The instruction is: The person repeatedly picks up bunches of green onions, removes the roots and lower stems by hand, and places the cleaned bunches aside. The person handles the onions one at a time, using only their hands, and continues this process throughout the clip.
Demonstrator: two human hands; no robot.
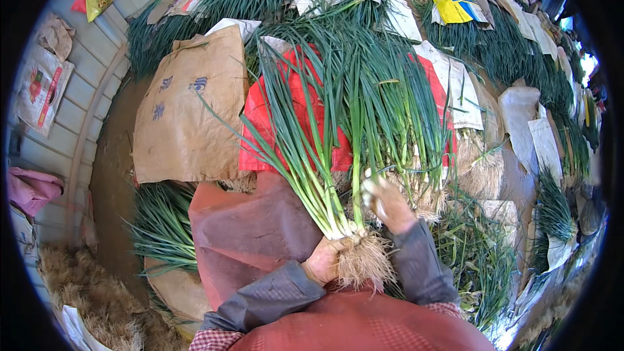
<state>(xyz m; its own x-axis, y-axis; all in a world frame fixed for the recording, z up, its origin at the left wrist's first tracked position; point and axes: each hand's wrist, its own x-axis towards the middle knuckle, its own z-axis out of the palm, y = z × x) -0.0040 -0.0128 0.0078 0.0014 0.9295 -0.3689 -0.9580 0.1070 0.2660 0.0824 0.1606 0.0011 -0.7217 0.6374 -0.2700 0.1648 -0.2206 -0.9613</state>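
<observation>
"Down above the red apron (351, 326), holds what in the left hand (323, 261)?"

"Grips a bunch of green onions (325, 205) by the base, wrapped round slick, white-to-green stalks. Ends there in a dry, wiry tuft of roots (364, 263); spreads away the other way into long, slender leaves."

"And pinches anything with the right hand (388, 204)?"

"Cannot tell, too blurred. Hangs half curled just beside the stalks, with something white (369, 188) at the fingertips. Emerges, like the left, from a grey, wrinkled sleeve (273, 296)."

"See more onions beyond?"

"Yes, find a thick heap of onions (396, 117) over a smooth red sheet (260, 136), with straggly root ends toward the apron. Note, just left of that, a flat brown sack (188, 117), papery and creased, with blue marks."

"And nearer the edges?"

"Find a loose litter of limp, thin leaves (474, 247) to the right, a spiky green pile (162, 224) to the left, and a fuzzy, straw-brown heap (91, 299) low in the corner. Spot, far off, a shiny yellow bag (453, 3) on dense dark greens."
</observation>
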